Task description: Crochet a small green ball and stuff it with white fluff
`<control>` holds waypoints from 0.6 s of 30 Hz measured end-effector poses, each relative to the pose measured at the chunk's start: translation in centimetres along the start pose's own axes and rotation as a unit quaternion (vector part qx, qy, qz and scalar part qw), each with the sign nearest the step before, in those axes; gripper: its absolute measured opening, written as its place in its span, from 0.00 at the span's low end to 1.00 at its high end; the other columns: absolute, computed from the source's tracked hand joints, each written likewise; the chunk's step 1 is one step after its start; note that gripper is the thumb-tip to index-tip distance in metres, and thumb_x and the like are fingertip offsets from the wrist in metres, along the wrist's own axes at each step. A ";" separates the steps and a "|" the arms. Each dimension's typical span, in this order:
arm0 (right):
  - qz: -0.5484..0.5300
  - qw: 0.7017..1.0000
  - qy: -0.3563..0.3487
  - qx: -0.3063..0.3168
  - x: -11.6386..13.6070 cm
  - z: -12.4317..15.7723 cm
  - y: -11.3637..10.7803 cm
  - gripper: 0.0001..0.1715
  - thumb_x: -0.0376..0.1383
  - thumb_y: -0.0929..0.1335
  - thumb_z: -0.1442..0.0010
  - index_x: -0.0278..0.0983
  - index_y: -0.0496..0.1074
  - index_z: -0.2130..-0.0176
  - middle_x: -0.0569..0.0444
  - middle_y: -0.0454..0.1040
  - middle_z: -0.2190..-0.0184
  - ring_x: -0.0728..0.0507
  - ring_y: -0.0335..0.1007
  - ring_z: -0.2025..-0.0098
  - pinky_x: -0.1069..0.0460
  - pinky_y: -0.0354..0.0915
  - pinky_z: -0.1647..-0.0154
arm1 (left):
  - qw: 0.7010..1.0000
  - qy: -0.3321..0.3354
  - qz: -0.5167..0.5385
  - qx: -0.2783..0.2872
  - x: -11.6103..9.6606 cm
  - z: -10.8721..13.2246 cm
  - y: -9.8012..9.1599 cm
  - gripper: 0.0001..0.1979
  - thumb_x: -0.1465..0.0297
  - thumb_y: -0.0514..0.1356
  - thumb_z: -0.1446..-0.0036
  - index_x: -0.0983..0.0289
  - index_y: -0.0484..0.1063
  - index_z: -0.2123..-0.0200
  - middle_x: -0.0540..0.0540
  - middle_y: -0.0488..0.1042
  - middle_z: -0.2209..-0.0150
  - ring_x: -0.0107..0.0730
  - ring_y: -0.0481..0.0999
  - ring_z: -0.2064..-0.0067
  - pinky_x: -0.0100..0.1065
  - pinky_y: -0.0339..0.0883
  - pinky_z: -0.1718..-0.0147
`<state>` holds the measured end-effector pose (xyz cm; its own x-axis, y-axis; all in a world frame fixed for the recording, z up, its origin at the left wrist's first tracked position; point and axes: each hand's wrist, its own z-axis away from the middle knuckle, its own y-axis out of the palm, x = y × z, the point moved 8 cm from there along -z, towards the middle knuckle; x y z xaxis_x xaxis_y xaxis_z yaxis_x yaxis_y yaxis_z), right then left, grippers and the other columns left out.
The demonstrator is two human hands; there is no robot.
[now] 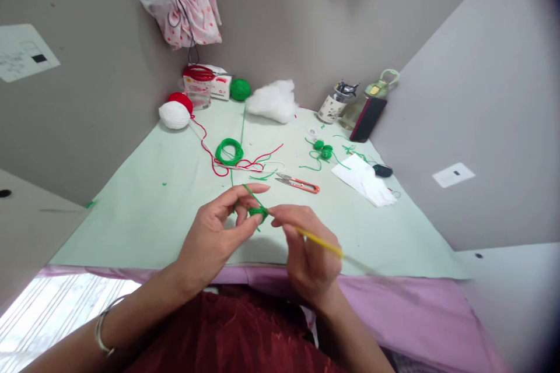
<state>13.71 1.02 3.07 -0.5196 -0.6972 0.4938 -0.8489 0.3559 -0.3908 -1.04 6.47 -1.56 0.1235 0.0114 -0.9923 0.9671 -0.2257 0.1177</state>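
Note:
My left hand (pixel 219 230) pinches a small green crochet piece (pixel 258 212) between thumb and fingers, with green yarn running up over its raised index finger. In my right hand (pixel 312 250) is a crochet hook (pixel 319 240) with a yellow handle, held like a pencil. The hook's tip meets the green piece, partly hidden by the fingertips. Beyond the hands lie a wound ring of green yarn (pixel 229 152) and orange-handled thread snips (pixel 298 183). Two small green crocheted balls (pixel 322 150) with loose tails rest farther right.
Balls of white yarn (pixel 174 115), red yarn (pixel 181 102) and green yarn (pixel 240 90) stand at the back, beside white stuffing (pixel 273 101). A pen cup (pixel 332 106), a green bottle (pixel 377 91), a leaning phone (pixel 368 120) and white paper (pixel 364 179) are on the right.

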 end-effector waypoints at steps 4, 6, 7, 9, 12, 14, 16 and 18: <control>0.114 0.990 -0.085 -0.013 1.1 0.8 0.3 0.21 0.26 0.69 0.33 0.42 0.78 0.44 0.46 0.82 0.54 0.41 0.80 0.54 0.48 0.78 0.56 | 0.977 -0.122 0.169 0.052 1.6 0.0 1.6 0.27 0.64 0.74 0.44 0.58 0.78 0.41 0.46 0.71 0.69 0.24 0.66 0.69 0.29 0.65 0.62; 0.046 0.998 -0.018 -0.042 0.0 0.6 -0.4 0.19 0.27 0.68 0.31 0.44 0.79 0.46 0.48 0.82 0.57 0.42 0.80 0.57 0.47 0.78 0.58 | 0.952 -0.177 0.235 0.081 2.0 0.0 2.2 0.25 0.64 0.74 0.44 0.61 0.79 0.43 0.41 0.63 0.77 0.19 0.54 0.77 0.28 0.64 0.64; -0.012 0.998 0.030 -0.061 -0.8 0.4 -0.8 0.17 0.28 0.67 0.30 0.44 0.80 0.49 0.50 0.82 0.60 0.43 0.80 0.60 0.47 0.77 0.61 | 0.947 -0.184 0.249 0.084 2.0 -0.1 2.1 0.24 0.65 0.74 0.43 0.61 0.80 0.44 0.40 0.61 0.78 0.17 0.49 0.78 0.27 0.64 0.64; -0.132 0.980 0.116 -0.095 -2.3 0.1 -1.2 0.15 0.30 0.65 0.28 0.43 0.81 0.54 0.53 0.81 0.64 0.45 0.76 0.67 0.48 0.75 0.66 | 0.950 -0.168 0.252 0.073 1.7 -0.4 1.7 0.21 0.67 0.73 0.43 0.60 0.82 0.45 0.42 0.64 0.76 0.17 0.51 0.77 0.26 0.64 0.64; -0.210 0.963 0.152 -0.078 -2.7 -0.5 -0.5 0.12 0.33 0.67 0.28 0.42 0.81 0.57 0.53 0.82 0.63 0.46 0.75 0.68 0.49 0.74 0.68 | 0.967 -0.123 0.212 0.064 1.3 -0.4 1.4 0.20 0.67 0.74 0.44 0.57 0.83 0.47 0.49 0.75 0.65 0.25 0.69 0.65 0.26 0.64 0.61; -0.193 0.969 0.143 -0.057 -2.4 -0.6 0.0 0.12 0.32 0.67 0.28 0.43 0.82 0.56 0.53 0.83 0.62 0.46 0.77 0.65 0.50 0.74 0.67 | 0.978 -0.094 0.179 0.052 1.1 -0.2 1.3 0.20 0.67 0.74 0.43 0.55 0.83 0.47 0.49 0.76 0.63 0.28 0.71 0.58 0.27 0.65 0.55; -0.137 0.982 0.116 -0.052 -1.9 -0.3 0.2 0.14 0.30 0.68 0.29 0.44 0.81 0.53 0.53 0.83 0.61 0.46 0.78 0.63 0.50 0.75 0.64 | 0.982 -0.078 0.168 0.036 1.2 -0.1 1.3 0.21 0.67 0.74 0.43 0.53 0.83 0.46 0.49 0.76 0.63 0.28 0.71 0.57 0.27 0.65 0.54; -0.048 0.996 0.058 -0.049 -1.0 0.1 0.2 0.18 0.28 0.69 0.31 0.46 0.81 0.48 0.52 0.82 0.58 0.45 0.79 0.59 0.49 0.76 0.60 | 0.977 -0.090 0.191 0.036 1.4 -0.1 1.6 0.24 0.66 0.76 0.45 0.52 0.82 0.45 0.49 0.76 0.63 0.27 0.71 0.60 0.27 0.66 0.55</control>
<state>14.08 1.71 2.38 -0.4393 -0.6564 0.6133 -0.8972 0.3548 -0.2630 0.68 6.28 -2.81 0.4254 -0.2561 -0.8680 0.8393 -0.2473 0.4842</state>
